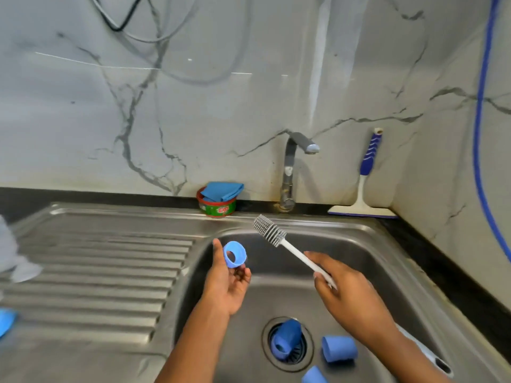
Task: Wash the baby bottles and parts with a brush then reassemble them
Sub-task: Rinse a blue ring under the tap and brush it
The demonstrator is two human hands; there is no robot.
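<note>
Left hand (225,283) is pinching a blue collar (235,254) at its fingertips over the sink (359,244). Right hand (348,297) is gripping the handle of a white brush (290,250), its bristles raised just beside the collar, apart from it. By judgement, washing is barely starting. Three more blue parts (338,348) are lying around the drain (300,355), with nothing reassembled. The collar is looking smooth, open-ended and free of suds.

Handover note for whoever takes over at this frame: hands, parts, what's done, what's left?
Left hand pinches a blue ring above the sink.
Right hand holds the brush by its handle, bristles clear of the ring.
Three more blue parts lie in the sink, one on the drain.
Done: nothing shows what is already scrubbed.
Left: brush the ring and remaining parts, then reassemble.
</note>
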